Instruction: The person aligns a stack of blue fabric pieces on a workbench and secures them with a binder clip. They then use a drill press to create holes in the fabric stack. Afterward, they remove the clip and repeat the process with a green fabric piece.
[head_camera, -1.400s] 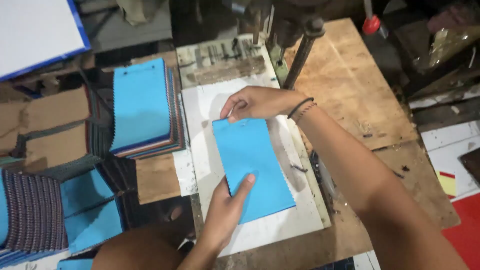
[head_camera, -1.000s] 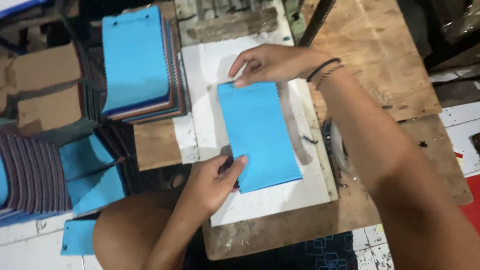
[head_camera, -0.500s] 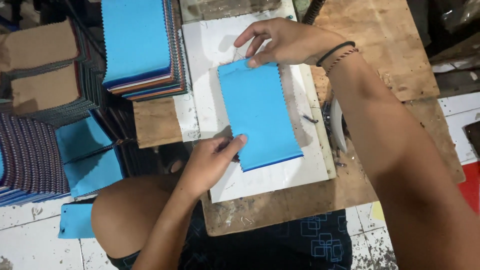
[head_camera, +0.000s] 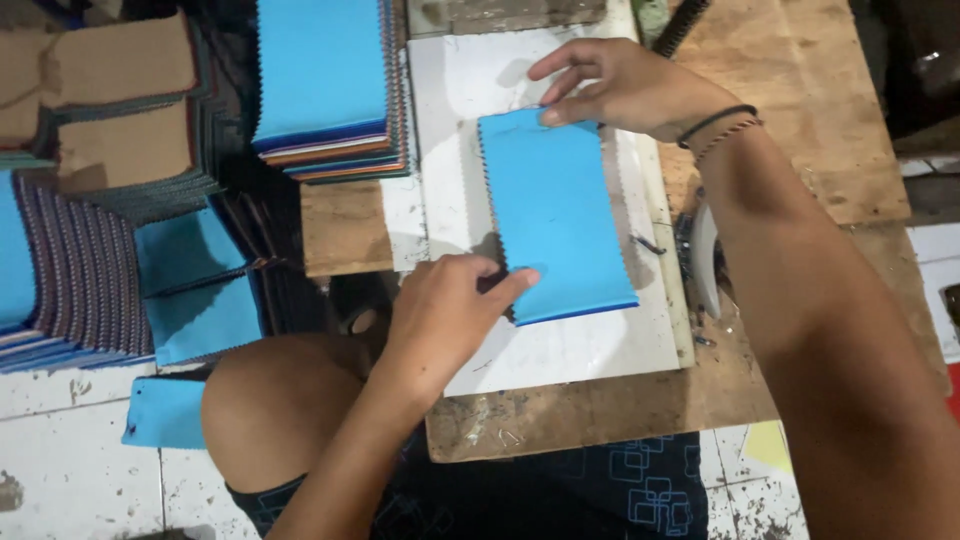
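Observation:
A bundle of blue fabric swatches (head_camera: 560, 215) with zigzag-cut edges lies on a white board (head_camera: 590, 345) set on a wooden table (head_camera: 800, 130). My left hand (head_camera: 445, 315) grips the bundle's near left corner, thumb on top. My right hand (head_camera: 625, 88) pinches the far edge of the bundle with fingertips; a dark band circles that wrist. Both hands hold the bundle flat against the board.
A tall stack of swatches with a blue top (head_camera: 325, 85) stands to the left of the board. Further left lie brown cardboard pieces (head_camera: 115, 95), striped swatch piles (head_camera: 80, 275) and loose blue pieces (head_camera: 195, 285). A white-handled tool (head_camera: 705, 260) rests right of the board. My bare knee (head_camera: 275, 400) is below.
The view has shifted, so the bundle sits higher and more central in frame. Both hands have kept their hold on the blue bundle, pressing it on the board.

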